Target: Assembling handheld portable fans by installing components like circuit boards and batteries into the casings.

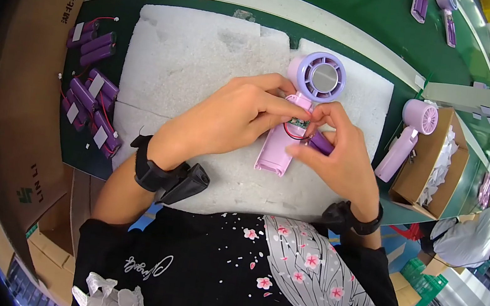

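Purple batteries (91, 89) lie at the left. The left hand (231, 119) pinches the open fan (300, 107) on the foam sheet (189, 62); the right hand (337, 151) grips 1 battery (321, 143). A tug could likely snap its red wire (289, 133).

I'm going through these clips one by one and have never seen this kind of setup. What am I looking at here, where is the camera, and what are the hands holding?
There is no machine: a person works with bare hands, filmed by a wide fisheye camera on their head, looking down, so straight edges bend near the rim. On a white foam pad lies a lilac handheld fan with its handle open, showing a small circuit board. The left hand pinches at the board; the right hand holds a purple battery cell joined by a red wire. More purple battery packs lie to the left, and a finished fan leans on a cardboard box to the right.
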Demonstrator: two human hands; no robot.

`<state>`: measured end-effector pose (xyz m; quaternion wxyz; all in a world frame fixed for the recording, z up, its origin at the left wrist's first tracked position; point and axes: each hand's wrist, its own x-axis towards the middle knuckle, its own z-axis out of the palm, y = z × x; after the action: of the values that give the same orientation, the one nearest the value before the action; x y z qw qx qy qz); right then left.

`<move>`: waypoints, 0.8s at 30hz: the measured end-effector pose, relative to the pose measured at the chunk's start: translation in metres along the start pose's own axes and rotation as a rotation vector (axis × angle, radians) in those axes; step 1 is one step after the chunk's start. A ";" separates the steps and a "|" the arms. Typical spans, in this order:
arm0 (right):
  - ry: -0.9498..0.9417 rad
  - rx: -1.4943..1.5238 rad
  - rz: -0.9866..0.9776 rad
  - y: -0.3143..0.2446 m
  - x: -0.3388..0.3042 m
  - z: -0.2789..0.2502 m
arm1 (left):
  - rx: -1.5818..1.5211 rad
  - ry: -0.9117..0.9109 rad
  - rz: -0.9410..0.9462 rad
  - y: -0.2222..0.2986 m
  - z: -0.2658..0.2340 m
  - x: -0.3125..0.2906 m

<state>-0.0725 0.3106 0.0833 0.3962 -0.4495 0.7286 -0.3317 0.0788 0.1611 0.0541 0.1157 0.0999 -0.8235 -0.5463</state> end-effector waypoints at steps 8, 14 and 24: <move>-0.170 0.125 -0.198 0.023 -0.001 -0.006 | -0.059 0.045 -0.071 -0.001 -0.008 -0.001; -0.052 0.516 0.236 -0.005 0.001 -0.013 | 0.022 0.207 -0.096 -0.004 -0.013 0.003; 0.332 -0.393 -0.323 0.016 -0.004 -0.003 | 0.010 0.243 -0.156 -0.007 -0.006 -0.004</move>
<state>-0.0806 0.3202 0.0728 0.1193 -0.5671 0.7528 -0.3122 0.0846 0.1541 0.0499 0.1710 0.2296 -0.7958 -0.5336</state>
